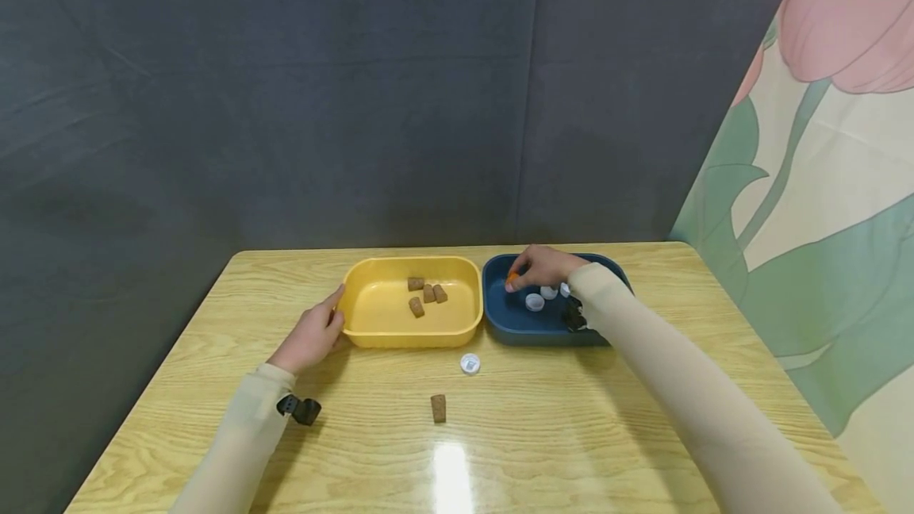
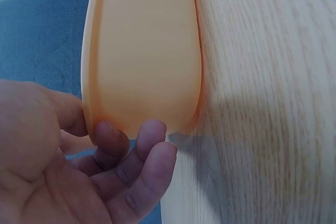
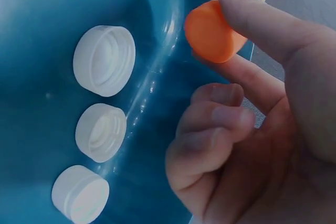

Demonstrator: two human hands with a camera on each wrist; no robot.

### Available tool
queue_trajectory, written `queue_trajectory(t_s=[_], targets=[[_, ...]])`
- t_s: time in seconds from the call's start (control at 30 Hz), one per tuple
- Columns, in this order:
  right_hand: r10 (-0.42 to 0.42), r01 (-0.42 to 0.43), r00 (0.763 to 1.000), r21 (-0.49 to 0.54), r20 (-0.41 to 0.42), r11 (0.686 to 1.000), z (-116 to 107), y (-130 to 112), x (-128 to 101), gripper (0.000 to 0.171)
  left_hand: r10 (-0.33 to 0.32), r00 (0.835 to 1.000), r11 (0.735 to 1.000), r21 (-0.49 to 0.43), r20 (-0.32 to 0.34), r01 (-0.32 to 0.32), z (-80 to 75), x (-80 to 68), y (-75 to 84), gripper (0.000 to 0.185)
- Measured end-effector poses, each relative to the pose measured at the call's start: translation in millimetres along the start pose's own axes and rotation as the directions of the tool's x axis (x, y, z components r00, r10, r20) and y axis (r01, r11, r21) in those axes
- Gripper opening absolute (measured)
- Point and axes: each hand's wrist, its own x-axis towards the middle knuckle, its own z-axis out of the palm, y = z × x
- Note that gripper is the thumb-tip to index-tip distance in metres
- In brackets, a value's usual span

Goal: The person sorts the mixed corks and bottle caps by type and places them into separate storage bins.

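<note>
Over the navy tray (image 1: 531, 335), my right hand (image 1: 546, 266) pinches an orange bottle cap (image 3: 210, 32) between thumb and index finger. Its other fingers are curled below the cap in the right wrist view. White bottle caps (image 3: 104, 60) lie on the floor of the navy tray beside that hand. With thumb and fingers, my left hand (image 1: 311, 335) grips the left end of a yellow tray (image 1: 410, 339); the rim (image 2: 88, 77) sits between them in the left wrist view. Several brown corks (image 1: 416, 307) lie inside the yellow tray.
A white bottle cap (image 1: 470, 363) lies on the wooden table (image 1: 357, 450) in front of the trays. Nearer to me is a single cork (image 1: 439, 408). The two trays stand side by side; a dark curtain (image 1: 385, 101) hangs behind the table.
</note>
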Motion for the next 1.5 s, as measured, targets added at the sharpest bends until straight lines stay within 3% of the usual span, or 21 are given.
queue_trajectory(t_s=[0.17, 0.57, 0.9, 1.13, 1.37, 1.5], targets=[[0.032, -0.032, 0.998, -0.002, 0.046, 0.999, 0.1, 0.6, 1.9, 0.036, 0.007, 1.000, 1.000, 0.002, -0.001, -0.007, 0.5, -0.5, -0.3, 0.056], [0.083, -0.083, 0.995, -0.008, 0.059, 0.997, 0.6, 6.5, -0.3, 0.040, 0.001, 1.000, 1.000, 0.001, -0.001, -0.001, 0.9, 0.4, -0.8, 0.056], [0.021, -0.023, 0.999, 0.044, 0.047, 0.999, -2.5, 5.6, -8.3, 0.040, 0.013, 1.000, 1.000, -0.006, -0.005, -0.013, 0.9, 0.7, -2.2, 0.056], [-0.049, 0.051, 0.998, 0.089, -0.032, 0.995, -1.7, 1.0, -22.6, 0.042, 0.024, 1.000, 1.000, 0.006, -0.011, -0.024, -0.4, -0.8, -0.8, 0.056], [-0.097, 0.107, 0.992, 0.128, -0.078, 0.986, 2.1, -13.2, -37.6, 0.056, 0.010, 1.000, 1.000, 0.009, -0.019, -0.010, -0.8, -0.4, 0.2, 0.055], [-0.157, 0.173, 0.981, 0.154, -0.113, 0.973, 8.3, -24.0, -44.8, 0.056, 0.008, 1.000, 1.000, 0.004, -0.015, -0.008, -0.9, 0.1, -0.1, 0.055]])
